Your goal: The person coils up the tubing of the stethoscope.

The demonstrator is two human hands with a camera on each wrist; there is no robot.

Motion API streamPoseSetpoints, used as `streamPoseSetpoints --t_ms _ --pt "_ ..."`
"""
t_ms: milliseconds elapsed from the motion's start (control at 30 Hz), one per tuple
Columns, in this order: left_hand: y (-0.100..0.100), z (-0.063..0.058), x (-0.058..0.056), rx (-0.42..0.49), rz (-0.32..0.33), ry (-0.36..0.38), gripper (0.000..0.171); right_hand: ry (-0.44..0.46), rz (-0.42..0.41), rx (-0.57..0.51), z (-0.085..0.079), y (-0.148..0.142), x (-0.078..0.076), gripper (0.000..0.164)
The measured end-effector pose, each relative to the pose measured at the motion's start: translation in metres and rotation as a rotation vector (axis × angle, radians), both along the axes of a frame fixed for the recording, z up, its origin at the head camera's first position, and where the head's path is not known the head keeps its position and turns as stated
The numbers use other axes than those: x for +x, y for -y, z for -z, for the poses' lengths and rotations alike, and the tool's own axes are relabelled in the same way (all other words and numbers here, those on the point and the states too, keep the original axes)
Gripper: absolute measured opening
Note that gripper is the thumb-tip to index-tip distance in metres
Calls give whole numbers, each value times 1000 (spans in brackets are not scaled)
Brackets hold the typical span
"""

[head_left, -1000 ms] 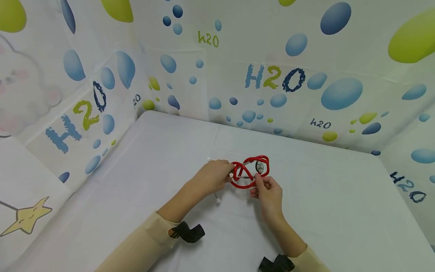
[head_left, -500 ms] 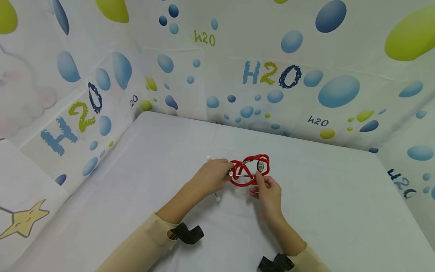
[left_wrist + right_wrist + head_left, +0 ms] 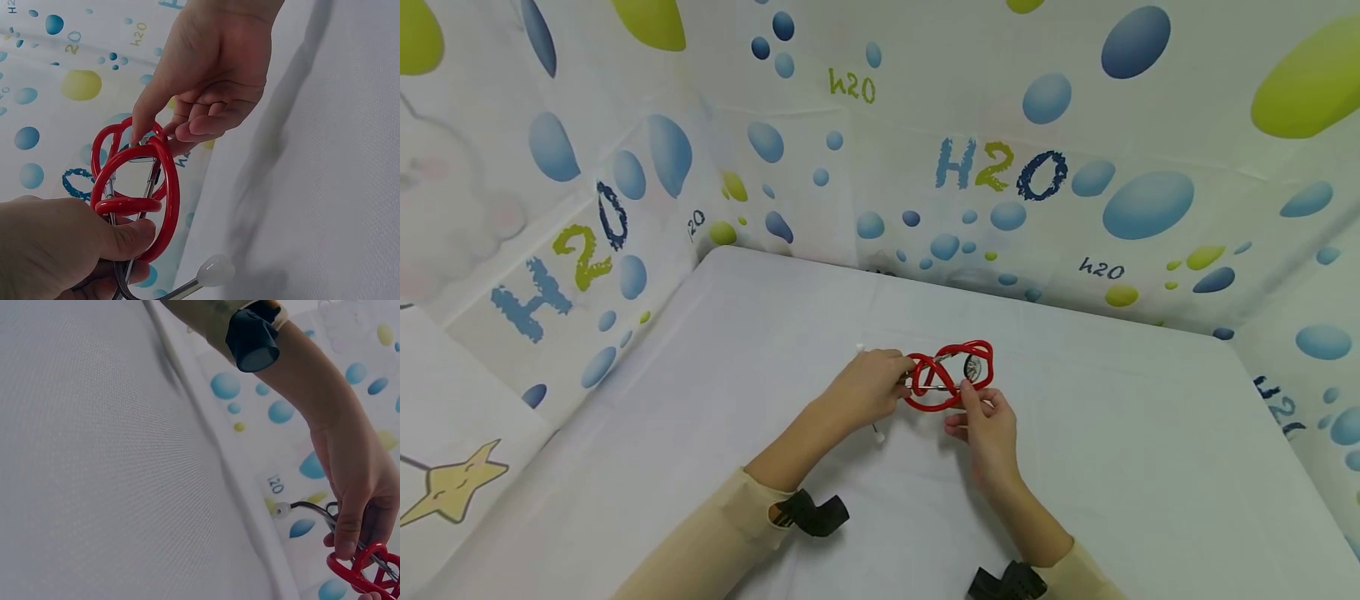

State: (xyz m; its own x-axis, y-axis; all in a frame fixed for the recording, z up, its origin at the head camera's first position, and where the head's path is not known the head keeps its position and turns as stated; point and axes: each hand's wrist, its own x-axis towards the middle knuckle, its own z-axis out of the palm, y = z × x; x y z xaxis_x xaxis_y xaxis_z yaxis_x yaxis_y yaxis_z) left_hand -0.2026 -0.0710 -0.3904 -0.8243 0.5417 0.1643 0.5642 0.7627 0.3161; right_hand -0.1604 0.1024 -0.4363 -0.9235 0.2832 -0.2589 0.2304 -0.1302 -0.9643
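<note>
A stethoscope with red tubing [image 3: 934,408] is wound into loops and held above the white table. My left hand [image 3: 865,385] grips its metal ear tubes and part of the coil; in the left wrist view, the thumb presses across them. On the other side, my right hand [image 3: 994,437] pinches the tubing between thumb and fingers, just below the round chest piece [image 3: 973,367]. White ear tips stick out past the left hand, one of them [image 3: 215,270] large in the left wrist view. Fingers hide part of the ear tubes.
The white-covered table [image 3: 1135,467] spreads out around both hands. Behind and beside it hang white sheets [image 3: 895,125] printed with blue and green drops and H2O lettering. Black bands [image 3: 814,514] sit at both wrists over beige sleeves.
Both hands keep their hold on the coiled stethoscope. My right hand has shifted very slightly left, and the head view has tilted a little.
</note>
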Motion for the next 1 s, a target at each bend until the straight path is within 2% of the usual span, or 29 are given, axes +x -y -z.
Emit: streamPoseSetpoints --t_ms 200,333,533,733,1000 --pt "1 7 -10 3 1 37 17 27 -68 18 1 -2 -2 37" --pt "3 13 -18 1 4 57 13 51 -82 47 -2 -4 -4 35" --pt "7 21 -28 42 36 101 8 55 -24 103 -15 -14 -7 34" --pt "10 33 -41 61 72 118 12 39 62 97 -25 -29 -11 31" --pt "16 39 -45 68 76 200 20 47 61 61 -29 -35 -10 31"
